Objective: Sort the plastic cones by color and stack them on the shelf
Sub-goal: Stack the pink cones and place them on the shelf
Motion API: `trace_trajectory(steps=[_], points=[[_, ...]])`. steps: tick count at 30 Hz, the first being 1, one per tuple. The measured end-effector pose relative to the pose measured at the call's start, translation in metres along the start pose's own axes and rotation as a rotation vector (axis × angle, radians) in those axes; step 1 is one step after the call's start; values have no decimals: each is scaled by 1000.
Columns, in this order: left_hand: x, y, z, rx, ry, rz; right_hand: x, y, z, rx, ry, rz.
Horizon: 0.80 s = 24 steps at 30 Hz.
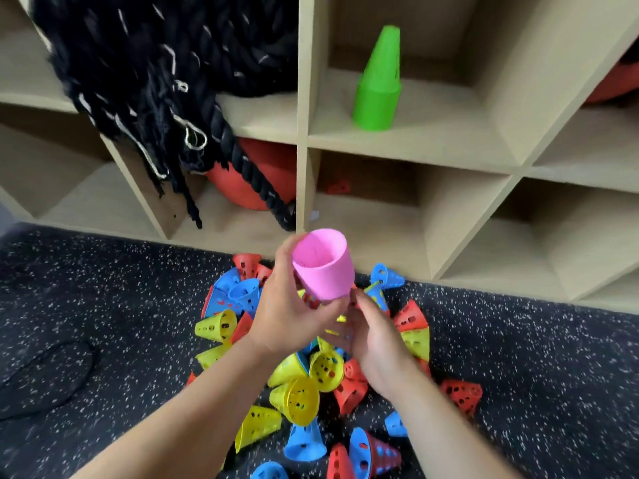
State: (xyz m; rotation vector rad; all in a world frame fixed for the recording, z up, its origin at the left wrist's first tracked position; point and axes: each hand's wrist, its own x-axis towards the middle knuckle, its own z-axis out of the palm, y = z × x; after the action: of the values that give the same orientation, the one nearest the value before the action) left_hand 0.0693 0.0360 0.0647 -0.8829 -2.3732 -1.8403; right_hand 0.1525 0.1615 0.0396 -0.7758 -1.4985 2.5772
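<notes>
Both forearms come in from the bottom edge over a dark speckled floor (103, 288). Pile of cones (297, 395) lies loose on the floor under and around the arms: yellow, blue and red, all perforated, most on their sides, colours mixed. Above the pile, the left hand (290, 305) holds a pink cone (323, 267) in the air, fingers and thumb wrapped round its side, wide open end tipped up toward the camera, narrow end down. Right hand (373, 340) is just below and right of it, fingers reaching to the narrow end; probably touching, but motion blur there, so cannot tell if it grips or stays loose. Pink cone is solid-walled, clear of the floor, in front of the shelf's bottom row. Behind stands the wooden shelf (302, 133) with square compartments. Lower middle compartment: a small red cone (339, 187) at the back. Compartment left of it: a red ball (256, 181), partly behind a thick black rope (138, 63) that spills down from the compartment above. Upper middle compartment: stack of green cones (378, 91), upright, narrow end up.
</notes>
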Motion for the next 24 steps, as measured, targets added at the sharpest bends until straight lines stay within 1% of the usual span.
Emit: trace_trajectory(steps=[2, 4, 6, 8, 10, 11, 14, 16, 18, 20, 22, 24], points=[[13, 5, 5, -58, 15, 13, 5, -13, 10, 184, -2, -53], [27, 15, 11, -135, 39, 4, 10, -31, 20, 314, 12, -127], [44, 29, 16, -200, 78, -14, 14, -51, 26, 403, 37, -194], [66, 44, 18, -151, 139, -7, 17, -73, 28, 435, 84, -276], [91, 58, 19, -82, 188, -4, 20, -96, 29, 443, 126, -365], [103, 66, 21, -97, 203, -20, 21, -108, 30, 444, 136, -410], [133, 91, 30, -238, 171, -85, 26, -143, 31, 433, 185, -523], [151, 102, 43, -245, 186, -68, 31, -165, 31, 430, 240, -576], [168, 108, 59, -310, 194, -62, 38, -188, 29, 418, 282, -635], [181, 115, 74, -396, 145, -88, 46, -210, 24, 391, 316, -708], [192, 126, 88, -500, 59, -176, 56, -231, 17, 336, 369, -790], [207, 132, 99, -544, -2, -221, 68, -248, 11, 190, 420, -861]])
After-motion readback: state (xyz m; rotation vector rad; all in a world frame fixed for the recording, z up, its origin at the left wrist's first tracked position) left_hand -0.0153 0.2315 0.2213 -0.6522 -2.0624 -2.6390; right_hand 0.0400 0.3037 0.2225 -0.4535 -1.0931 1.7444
